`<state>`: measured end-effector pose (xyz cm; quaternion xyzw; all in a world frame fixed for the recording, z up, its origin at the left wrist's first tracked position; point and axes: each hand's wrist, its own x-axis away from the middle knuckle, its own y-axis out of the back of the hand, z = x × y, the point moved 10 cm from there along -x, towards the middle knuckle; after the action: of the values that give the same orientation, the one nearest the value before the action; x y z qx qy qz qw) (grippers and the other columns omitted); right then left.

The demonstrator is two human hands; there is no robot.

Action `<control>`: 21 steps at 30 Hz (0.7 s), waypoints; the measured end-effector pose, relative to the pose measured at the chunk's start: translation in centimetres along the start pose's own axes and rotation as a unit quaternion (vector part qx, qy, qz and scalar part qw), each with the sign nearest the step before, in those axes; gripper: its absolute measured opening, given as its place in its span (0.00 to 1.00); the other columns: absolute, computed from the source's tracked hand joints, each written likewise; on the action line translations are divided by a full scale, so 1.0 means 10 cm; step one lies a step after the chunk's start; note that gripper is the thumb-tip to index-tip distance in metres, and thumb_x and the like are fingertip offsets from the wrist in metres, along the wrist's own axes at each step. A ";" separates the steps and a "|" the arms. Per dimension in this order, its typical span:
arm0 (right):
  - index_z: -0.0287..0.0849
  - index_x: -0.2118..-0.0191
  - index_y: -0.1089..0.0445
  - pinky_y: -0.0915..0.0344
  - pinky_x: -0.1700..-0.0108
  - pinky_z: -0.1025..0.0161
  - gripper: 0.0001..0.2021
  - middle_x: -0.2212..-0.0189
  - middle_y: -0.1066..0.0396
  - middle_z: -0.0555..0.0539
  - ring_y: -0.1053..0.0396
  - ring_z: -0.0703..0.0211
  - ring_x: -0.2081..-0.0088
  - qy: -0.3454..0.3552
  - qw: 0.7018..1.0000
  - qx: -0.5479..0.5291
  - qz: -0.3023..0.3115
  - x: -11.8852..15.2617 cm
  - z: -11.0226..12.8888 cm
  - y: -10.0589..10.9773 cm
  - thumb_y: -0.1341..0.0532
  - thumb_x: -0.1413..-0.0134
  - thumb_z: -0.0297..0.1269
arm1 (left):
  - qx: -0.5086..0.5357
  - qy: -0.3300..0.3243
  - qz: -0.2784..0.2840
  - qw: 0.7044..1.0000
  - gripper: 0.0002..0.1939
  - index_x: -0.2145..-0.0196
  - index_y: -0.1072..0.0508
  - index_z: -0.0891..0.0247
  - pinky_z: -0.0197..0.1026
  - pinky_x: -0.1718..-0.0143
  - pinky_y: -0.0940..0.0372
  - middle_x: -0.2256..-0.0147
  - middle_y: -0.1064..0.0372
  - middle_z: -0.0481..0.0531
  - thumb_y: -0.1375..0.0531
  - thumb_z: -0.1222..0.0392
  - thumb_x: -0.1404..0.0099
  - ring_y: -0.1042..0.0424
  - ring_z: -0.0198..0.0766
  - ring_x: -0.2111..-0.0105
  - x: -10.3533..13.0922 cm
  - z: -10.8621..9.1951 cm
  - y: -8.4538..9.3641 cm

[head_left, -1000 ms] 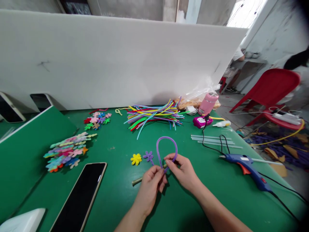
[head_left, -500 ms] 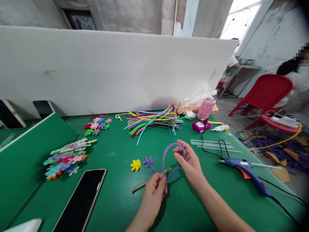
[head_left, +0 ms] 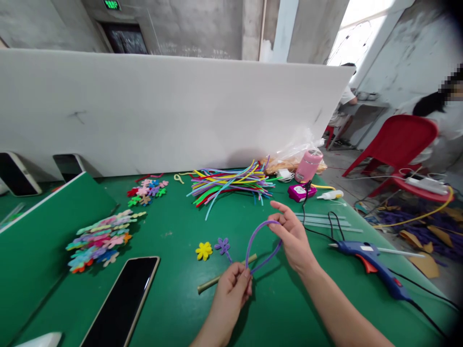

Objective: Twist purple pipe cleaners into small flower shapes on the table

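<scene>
A purple pipe cleaner (head_left: 254,236) is bent into a loop just above the green table (head_left: 173,289). My left hand (head_left: 231,291) pinches its crossed lower ends. My right hand (head_left: 293,236) holds the far bend of the loop between thumb and fingers, stretching it to the right. A greenish-brown stick (head_left: 217,279) lies on the table under the loop, by my left hand. A small purple felt flower (head_left: 222,245) and a yellow felt flower (head_left: 204,250) lie just left of the loop.
A blue glue gun (head_left: 369,260) with its black cord lies to the right, clear glue sticks (head_left: 325,221) behind it. A pile of coloured pipe cleaners (head_left: 227,183), felt flower heaps (head_left: 101,236), a phone (head_left: 121,301), a pink bottle (head_left: 308,166) and a white board (head_left: 162,111) surround the hands.
My right hand let go near the crossing and slid up and right along the loop, pulling it longer and slanted. My left hand kept its pinch on the ends.
</scene>
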<state>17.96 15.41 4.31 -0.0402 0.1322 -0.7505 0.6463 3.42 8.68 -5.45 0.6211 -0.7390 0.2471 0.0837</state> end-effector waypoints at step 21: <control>0.42 0.54 0.41 0.42 0.70 0.68 0.25 0.79 0.34 0.57 0.37 0.66 0.75 0.026 0.994 -0.058 -0.088 -0.19 0.04 0.15 0.34 0.60 0.34 | -0.167 -0.099 0.032 0.980 0.13 0.80 0.41 0.62 0.34 0.76 0.50 0.82 0.47 0.42 0.47 0.54 0.41 0.47 0.32 0.79 0.14 -0.24 -0.18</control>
<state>19.82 17.03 4.56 -0.0692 0.1881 -0.7962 0.5709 4.41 8.43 -2.33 0.5956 -0.7942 0.0598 0.1051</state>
